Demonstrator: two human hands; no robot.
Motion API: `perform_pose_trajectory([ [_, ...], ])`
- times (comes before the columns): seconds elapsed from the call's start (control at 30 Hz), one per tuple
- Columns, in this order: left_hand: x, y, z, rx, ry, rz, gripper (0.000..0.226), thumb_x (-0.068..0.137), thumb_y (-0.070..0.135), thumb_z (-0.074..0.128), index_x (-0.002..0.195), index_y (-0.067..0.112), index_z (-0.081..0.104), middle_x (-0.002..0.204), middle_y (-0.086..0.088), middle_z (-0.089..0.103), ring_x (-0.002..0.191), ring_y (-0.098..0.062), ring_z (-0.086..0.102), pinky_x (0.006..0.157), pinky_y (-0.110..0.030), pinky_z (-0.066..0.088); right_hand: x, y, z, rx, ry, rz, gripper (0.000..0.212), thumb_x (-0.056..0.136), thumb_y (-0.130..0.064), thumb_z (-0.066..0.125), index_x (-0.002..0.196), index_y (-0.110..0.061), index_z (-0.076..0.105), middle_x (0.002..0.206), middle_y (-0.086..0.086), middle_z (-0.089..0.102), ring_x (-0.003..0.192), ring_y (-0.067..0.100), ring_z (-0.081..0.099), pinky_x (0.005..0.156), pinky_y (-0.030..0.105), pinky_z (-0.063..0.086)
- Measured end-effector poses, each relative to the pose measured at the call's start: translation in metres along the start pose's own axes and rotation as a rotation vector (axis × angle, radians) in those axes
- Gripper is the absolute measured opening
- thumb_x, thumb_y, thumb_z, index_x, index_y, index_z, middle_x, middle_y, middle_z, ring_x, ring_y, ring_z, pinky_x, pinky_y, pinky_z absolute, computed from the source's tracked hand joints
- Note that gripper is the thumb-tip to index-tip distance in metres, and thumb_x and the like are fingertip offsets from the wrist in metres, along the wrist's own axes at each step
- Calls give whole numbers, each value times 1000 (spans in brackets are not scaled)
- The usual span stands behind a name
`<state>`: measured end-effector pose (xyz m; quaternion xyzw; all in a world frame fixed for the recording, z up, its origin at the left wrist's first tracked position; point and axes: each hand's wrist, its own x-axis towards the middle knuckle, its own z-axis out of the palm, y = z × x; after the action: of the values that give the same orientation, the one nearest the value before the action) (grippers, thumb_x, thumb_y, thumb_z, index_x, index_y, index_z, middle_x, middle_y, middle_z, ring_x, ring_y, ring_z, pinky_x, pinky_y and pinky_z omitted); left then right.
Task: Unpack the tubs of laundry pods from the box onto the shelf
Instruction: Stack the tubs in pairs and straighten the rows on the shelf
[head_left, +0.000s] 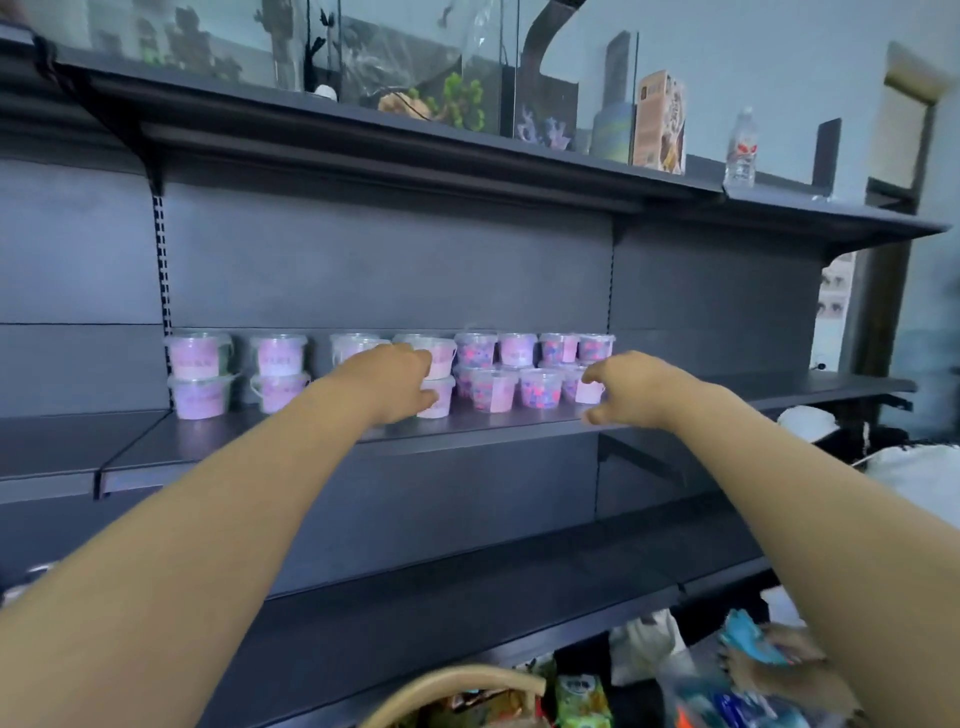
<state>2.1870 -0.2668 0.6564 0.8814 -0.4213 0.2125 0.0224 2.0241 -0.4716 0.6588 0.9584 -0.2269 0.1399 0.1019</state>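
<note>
- Nearest: basket handle (457, 686) and mixed packets (743, 696) lying low; box not showing in view.
- Left hand (400, 384) wrapping stacked pair of tubs (441, 374), which is standing on shelf (311, 447).
- Right hand (628, 387) hovering, fingers spread wide, just beside end tub (589, 391); contact unclear.
- Row of tubs (514, 371) sitting double-stacked against back panel.
- Progress: looking well along; remainder in box unknowable.
- Farthest: top shelf (519, 150) carrying glass tanks (415, 62), carton (660, 122), bottle (742, 148).

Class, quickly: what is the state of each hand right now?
Left hand: curled round the stacked tubs.
Right hand: fingers spread at the end tub; whether it grips cannot be told.
</note>
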Motion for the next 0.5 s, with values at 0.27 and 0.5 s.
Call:
perform_pose_trajectory([
  [0.27, 119, 47, 59, 7, -52, -61, 41, 94, 36, 43, 128, 12, 46, 128, -10, 49, 118, -29, 48, 89, -38, 44, 100, 93, 55, -28, -33, -38, 45, 86, -40, 56, 126, -18, 54, 126, 5, 56, 118, 25, 47, 97, 43, 44],
  [0.5, 196, 88, 96, 17, -94, -25, 37, 93, 34, 44, 121, 10, 50, 124, -13, 51, 116, -30, 49, 88, -38, 44, 158, 158, 84, -8, -26, -24, 50, 88, -41, 56, 133, -19, 49, 129, 5, 56, 118, 25, 48, 91, 33, 41],
])
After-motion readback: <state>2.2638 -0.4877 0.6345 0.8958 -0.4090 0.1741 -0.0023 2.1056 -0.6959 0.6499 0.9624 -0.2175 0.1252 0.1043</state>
